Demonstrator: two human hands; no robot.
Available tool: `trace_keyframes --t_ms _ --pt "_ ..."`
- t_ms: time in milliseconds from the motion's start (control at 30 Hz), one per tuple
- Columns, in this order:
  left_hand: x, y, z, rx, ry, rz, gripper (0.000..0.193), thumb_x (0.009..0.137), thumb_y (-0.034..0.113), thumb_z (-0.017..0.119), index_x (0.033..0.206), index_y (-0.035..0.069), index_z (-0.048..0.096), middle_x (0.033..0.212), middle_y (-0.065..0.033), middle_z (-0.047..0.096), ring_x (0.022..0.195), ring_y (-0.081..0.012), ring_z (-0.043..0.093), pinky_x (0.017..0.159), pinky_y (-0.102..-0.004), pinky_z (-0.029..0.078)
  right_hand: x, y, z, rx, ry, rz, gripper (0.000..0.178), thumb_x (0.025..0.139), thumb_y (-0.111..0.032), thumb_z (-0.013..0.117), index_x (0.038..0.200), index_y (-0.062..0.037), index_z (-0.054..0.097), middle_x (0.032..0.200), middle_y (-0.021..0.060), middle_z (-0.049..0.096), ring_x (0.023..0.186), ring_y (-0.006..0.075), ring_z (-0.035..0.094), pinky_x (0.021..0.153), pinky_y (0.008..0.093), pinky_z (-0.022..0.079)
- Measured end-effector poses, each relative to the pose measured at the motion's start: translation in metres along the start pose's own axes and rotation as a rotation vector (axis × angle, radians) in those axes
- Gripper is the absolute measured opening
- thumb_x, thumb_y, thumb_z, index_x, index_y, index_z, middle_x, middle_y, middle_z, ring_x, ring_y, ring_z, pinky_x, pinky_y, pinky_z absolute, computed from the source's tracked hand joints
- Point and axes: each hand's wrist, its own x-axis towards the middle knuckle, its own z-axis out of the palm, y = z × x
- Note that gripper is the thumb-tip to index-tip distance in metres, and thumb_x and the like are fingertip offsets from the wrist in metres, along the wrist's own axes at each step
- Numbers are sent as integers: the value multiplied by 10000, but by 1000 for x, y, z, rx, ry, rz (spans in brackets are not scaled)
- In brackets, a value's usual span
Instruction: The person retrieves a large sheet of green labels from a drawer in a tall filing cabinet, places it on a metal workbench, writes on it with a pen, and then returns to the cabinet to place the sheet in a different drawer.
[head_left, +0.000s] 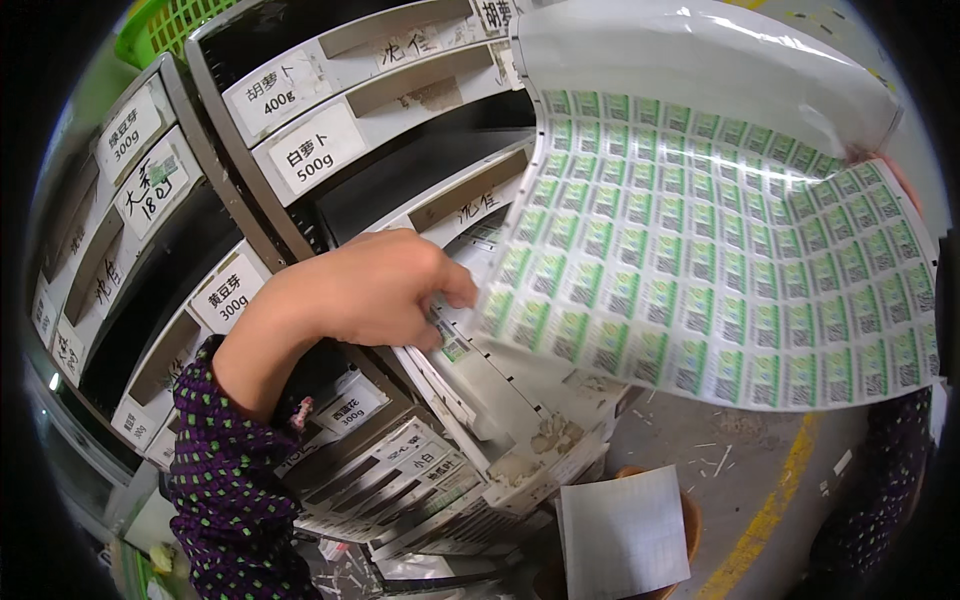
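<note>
My right hand (897,180) shows only in part at the far right edge of a large label sheet (690,255), gripping it. Rows of small green-and-white stickers with square codes cover the sheet, and its blank upper part curls over. My left hand (385,290) reaches over a pulled-out drawer (560,440), its fingers curled down by the near left corner of the raised sheet. Beneath those fingers lie more sheets (485,375) in the drawer. What the left fingertips pinch, if anything, is hidden.
Stacked drawers with handwritten and printed tags, such as one white-fronted drawer (320,150), rise on the left. A green plastic basket (165,30) sits on top. Below, white paper (625,535) lies over an orange-brown container (692,520). The floor has a yellow line (765,510) and paper scraps.
</note>
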Motion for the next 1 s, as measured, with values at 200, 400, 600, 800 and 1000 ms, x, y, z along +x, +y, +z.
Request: trace_keyframes --t_ms 200,400,600,800,1000 --pt "15 -7 4 -21 -69 42 309 653 87 765 931 23 647 841 -86 635 746 -246 635 664 -350 495 -17 15 6 -131 -32 -49 360 913 -207 633 1228 -38 592 1098 59 650 876 123 652 767 281 558" --pt "17 -13 11 -70 -22 138 247 672 51 737 892 35 626 820 -45 611 702 -205 619 639 -336 485 -30 18 11 -229 -92 -114 429 909 -227 665 1286 -43 573 1167 77 650 933 138 667 797 304 578" --pt "14 -8 2 -107 -157 104 220 684 39 720 881 37 622 799 -40 593 681 -191 594 617 -321 469 -18 20 -20 -191 21 -21 415 932 -199 632 1322 -77 557 1107 34 620 864 115 618 731 278 535" --pt "10 -12 7 -174 -155 99 155 717 31 717 845 34 631 722 -15 586 675 -139 568 617 -291 455 -12 35 -41 -95 101 1 389 966 -212 586 1327 -73 547 976 -1 562 755 82 513 637 245 441" --pt "11 -15 -4 -429 -97 87 86 815 22 699 896 44 680 761 25 629 711 -50 554 653 -222 457 -2 36 -73 30 217 -5 367 1000 -226 539 1332 -69 537 844 -36 504 645 48 409 543 212 347"
